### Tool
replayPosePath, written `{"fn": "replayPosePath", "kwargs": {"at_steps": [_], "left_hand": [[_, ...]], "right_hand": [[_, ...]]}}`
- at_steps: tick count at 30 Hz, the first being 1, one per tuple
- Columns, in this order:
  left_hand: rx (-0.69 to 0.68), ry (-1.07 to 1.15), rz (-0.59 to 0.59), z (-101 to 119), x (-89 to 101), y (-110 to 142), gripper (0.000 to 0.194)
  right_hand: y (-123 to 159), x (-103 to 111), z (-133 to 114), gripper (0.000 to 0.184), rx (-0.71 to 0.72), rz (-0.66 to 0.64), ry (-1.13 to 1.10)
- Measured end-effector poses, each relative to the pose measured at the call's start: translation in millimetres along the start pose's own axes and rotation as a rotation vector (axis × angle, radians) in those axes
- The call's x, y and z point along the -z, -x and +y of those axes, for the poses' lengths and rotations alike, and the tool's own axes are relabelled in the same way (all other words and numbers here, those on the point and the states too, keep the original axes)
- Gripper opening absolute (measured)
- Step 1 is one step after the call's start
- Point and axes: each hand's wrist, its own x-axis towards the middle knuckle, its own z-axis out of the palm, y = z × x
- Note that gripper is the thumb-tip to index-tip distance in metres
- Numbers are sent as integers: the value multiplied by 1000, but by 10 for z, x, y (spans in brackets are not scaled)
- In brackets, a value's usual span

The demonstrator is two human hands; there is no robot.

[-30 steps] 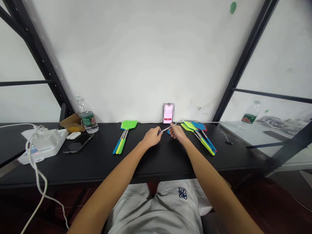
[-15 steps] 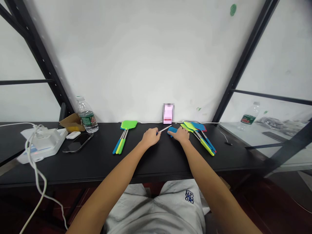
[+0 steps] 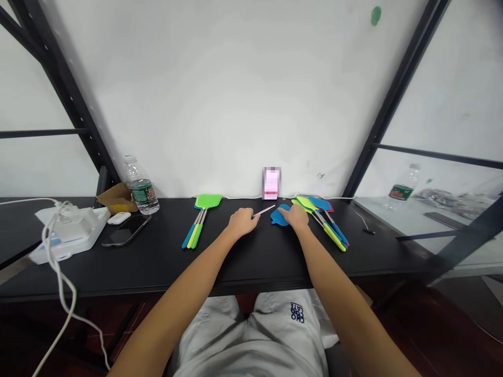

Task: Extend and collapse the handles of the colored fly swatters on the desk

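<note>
My left hand (image 3: pixel 242 222) is closed around the handle of a fly swatter; its thin metal rod (image 3: pixel 264 210) sticks out to the right. The handle itself is mostly hidden in the fist. My right hand (image 3: pixel 297 215) pinches a blue fly swatter head (image 3: pixel 279 215) by its right side, low over the table. The rod's tip lies close to the blue head's upper left; I cannot tell if they touch. To the left lie several fly swatters (image 3: pixel 198 220) in a bundle, a green one on top. Beside my right hand more fly swatters (image 3: pixel 329 228) lie fanned, yellow-green, blue and red.
A phone-like pink screen (image 3: pixel 271 183) leans on the wall behind my hands. On the left of the black table (image 3: pixel 157 272) stand a water bottle (image 3: pixel 142 191), a small cardboard box (image 3: pixel 117 198), a phone (image 3: pixel 126 230), a white case (image 3: pixel 119 218) and a power strip with cables (image 3: pixel 74 233).
My right hand has shifted its grip to the right side of the blue head, which has turned and shows more of its surface. My left hand with the rod has barely moved.
</note>
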Motion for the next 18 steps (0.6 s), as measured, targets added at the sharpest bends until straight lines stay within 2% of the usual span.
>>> {"fn": "replayPosePath", "kwargs": {"at_steps": [3,7,18], "left_hand": [[-15,-45,-28,-16,26,1,55],[-49,-68,-89,-35,91,15,65],[-70,-93,-156,-42,110,12,70]], "right_hand": [[-21,34,63,57,-23,76,-58],[-15,82,80,65,-83,129,-116],[6,82,58,64,-104,170,-147]]}}
